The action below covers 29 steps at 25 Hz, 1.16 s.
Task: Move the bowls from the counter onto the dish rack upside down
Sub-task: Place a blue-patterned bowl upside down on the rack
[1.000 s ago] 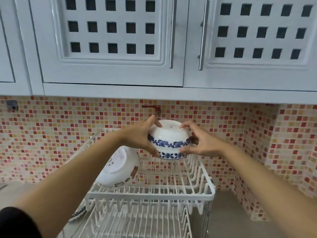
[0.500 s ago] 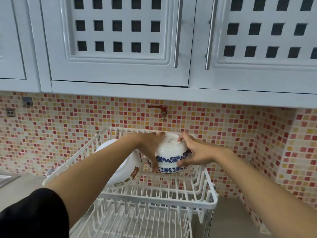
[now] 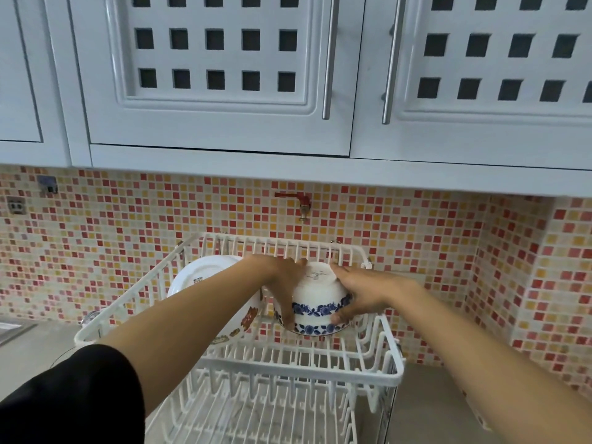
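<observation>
A white bowl with a blue flower band [image 3: 317, 296] is upside down in the upper tier of the white dish rack [image 3: 381, 376], near its back right. My left hand [image 3: 283, 283] grips its left side and my right hand [image 3: 362, 293] grips its right side. A larger white bowl with an orange flower pattern [image 3: 208, 274] leans upside down in the same tier to the left, partly hidden by my left forearm.
The rack's lower tier [image 3: 256, 411] shows below. A mosaic tile wall with a red tap [image 3: 301, 200] stands behind. White cabinets [image 3: 224, 75] hang overhead. Grey counter [image 3: 426, 395] lies to the right, and a sink edge [image 3: 12, 328] at far left.
Both hands have lowered the blue-banded bowl from above the rack down into the upper tier, to the right of the larger bowl. The view has tilted slightly.
</observation>
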Tool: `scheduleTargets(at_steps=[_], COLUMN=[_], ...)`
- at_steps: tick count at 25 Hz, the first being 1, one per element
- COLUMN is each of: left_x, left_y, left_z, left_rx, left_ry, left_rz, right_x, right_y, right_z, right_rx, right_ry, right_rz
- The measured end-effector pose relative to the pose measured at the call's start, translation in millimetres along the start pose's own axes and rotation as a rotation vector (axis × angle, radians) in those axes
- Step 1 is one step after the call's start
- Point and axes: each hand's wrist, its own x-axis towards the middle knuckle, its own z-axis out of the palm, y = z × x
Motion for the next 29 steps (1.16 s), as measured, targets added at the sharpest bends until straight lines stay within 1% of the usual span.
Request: scheduleTargets(at_steps=[9,12,14,17,20,22,26,29], left_x=[-5.3,-11.3,-21.7,-50.1,-81.8,-100.9,-137.7,-167.3], left_y=[11.2,11.6,11.3,-0.9,-36.5,-70.1,-149.4,-220.2], left_z=[4.0,-0.4,-8.6,-25.7,-34.6,-31.6,-8.3,18.7], left_rx=[0.065,0.066,0.062,0.0,-0.039,-0.078,-0.124,-0.202], left_ry=[-0.073,-0.095,-0.04,0.134,0.297,0.351,0.372,0.387], left_rz=[-0.111,-0.101,-0.047,0.028,-0.008,-0.082,-0.211,-0.328], right_x=[-0.3,-5.3,-9.0,-10.5,-0.2,11.6,51.4,89.3], right_y=[-9.6,-13.3,-16.4,-30.5,-58.0,-81.0,-151.0,-229.8], right_z=[8.1,0.9,-7.5,-25.0,-40.2,-49.2,-63.5,-67.2], right_rx=[-0.084,-0.069,0.003,0.147,0.12,0.058,0.008,0.061], right_ry=[-0.026,-0.035,-0.045,-0.002,0.126,0.21,0.234,0.258], right_rz=[0.035,0.058,0.067,0.019,-0.073,-0.118,-0.181,-0.212])
